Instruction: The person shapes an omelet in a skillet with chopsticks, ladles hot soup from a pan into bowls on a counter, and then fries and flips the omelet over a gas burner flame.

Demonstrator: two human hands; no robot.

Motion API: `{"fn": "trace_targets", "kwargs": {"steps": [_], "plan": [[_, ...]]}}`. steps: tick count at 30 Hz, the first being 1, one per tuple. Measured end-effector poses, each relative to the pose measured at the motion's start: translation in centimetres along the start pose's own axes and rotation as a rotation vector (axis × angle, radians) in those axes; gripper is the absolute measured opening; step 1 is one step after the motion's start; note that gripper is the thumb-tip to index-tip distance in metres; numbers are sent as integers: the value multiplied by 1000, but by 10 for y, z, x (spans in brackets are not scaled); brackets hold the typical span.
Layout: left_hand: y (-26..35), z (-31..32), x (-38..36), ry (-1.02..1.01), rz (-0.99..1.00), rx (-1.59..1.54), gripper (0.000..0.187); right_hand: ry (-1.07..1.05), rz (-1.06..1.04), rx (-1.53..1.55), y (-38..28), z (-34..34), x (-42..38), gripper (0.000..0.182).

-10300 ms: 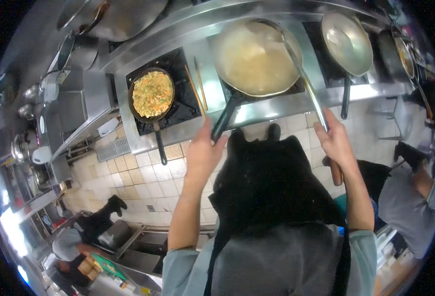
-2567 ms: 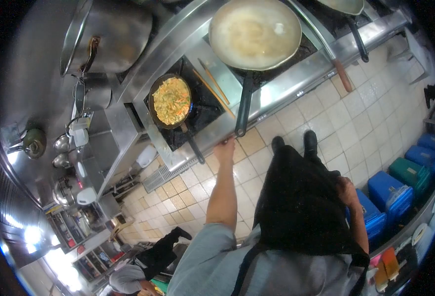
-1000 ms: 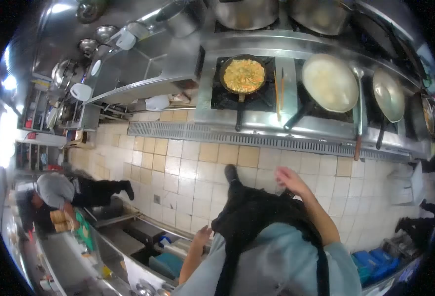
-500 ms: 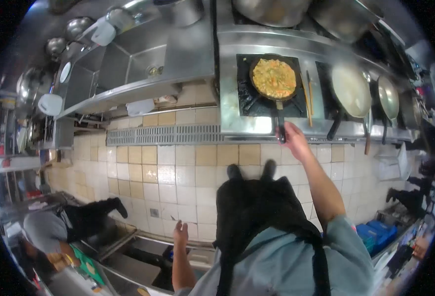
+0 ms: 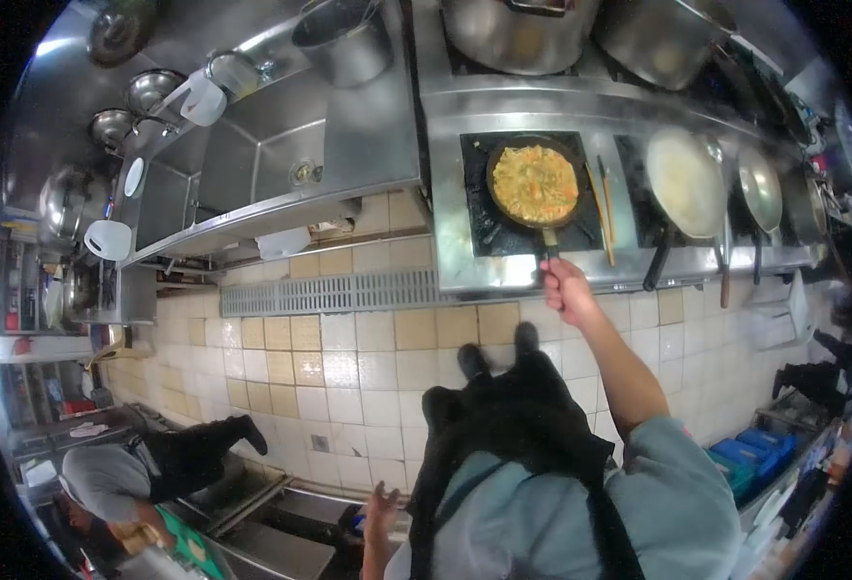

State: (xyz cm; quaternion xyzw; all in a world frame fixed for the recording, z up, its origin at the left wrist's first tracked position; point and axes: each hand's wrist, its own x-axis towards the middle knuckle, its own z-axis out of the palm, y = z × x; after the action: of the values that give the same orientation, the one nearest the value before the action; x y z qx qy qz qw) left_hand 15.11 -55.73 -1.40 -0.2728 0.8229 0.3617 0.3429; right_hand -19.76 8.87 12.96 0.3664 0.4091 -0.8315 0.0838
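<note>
Two chopsticks beside the frying pan, right hand fingers wrapped round its handle.

Bright fisheye view (dark, warped edges)

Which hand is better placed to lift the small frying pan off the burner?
The right hand: it is already closed around the handle of the frying pan at the stove's front edge. The left hand hangs open, low by the person's side, far from the stove.
</note>
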Motion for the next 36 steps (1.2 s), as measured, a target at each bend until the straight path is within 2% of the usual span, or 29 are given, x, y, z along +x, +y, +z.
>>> {"fn": "trace_targets", "kwargs": {"steps": [3, 4, 7, 8, 10, 13, 15, 17, 19, 23, 25, 28, 30, 32, 34, 36], "plan": [[8, 8, -13, -81, 107, 80, 65, -25, -16, 1, -12, 5, -15, 19], [125, -7, -66, -126, -108, -201, 65, -39, -37, 8, -20, 8, -23, 18], [145, -7, -74, -71, -25, -255, 63, -9, -71, -98, -31, 6, -62, 15], [124, -4, -55, -72, -13, -259, 63, 21, -55, -103, -33, 7, -80, 13], [73, 2, -9, -38, 145, 183, 55, 12, -42, -72, -40, 15, -100, 12], [136, -11, -13, -95, 190, 183, 52, -25, -26, -1, -44, 24, -102, 11], [134, -14, 11, -69, 174, 129, 53, -123, -75, 9, -48, 36, -101, 11], [147, -20, 18, -44, 156, 63, 53, -113, -74, -26, -51, 21, -125, 12], [189, -33, -3, -72, 144, 175, 53, -39, -7, -12, -53, 11, -144, 13], [178, -26, 22, -58, 266, 252, 53, -66, -159, 18, -60, 35, -116, 17], [193, -30, 17, -86, 234, 202, 53, -71, -138, 0, -65, 35, -132, 16], [167, -30, 20, -71, 211, 113, 54, -60, -99, -94, -61, 18, -152, 13], [161, -38, 19, -82, 232, 187, 54, -15, -96, -37, -53, 15, -156, 11], [152, -43, 24, -84, 254, 246, 53, -13, -108, -47, -55, 25, -146, 10], [137, -47, 39, 7, 336, 175, 53, -12, -118, -76, -55, 34, -131, 9], [135, -50, 32, 22, 325, 145, 53, -18, -122, -52, -49, 33, -118, 9]]}}
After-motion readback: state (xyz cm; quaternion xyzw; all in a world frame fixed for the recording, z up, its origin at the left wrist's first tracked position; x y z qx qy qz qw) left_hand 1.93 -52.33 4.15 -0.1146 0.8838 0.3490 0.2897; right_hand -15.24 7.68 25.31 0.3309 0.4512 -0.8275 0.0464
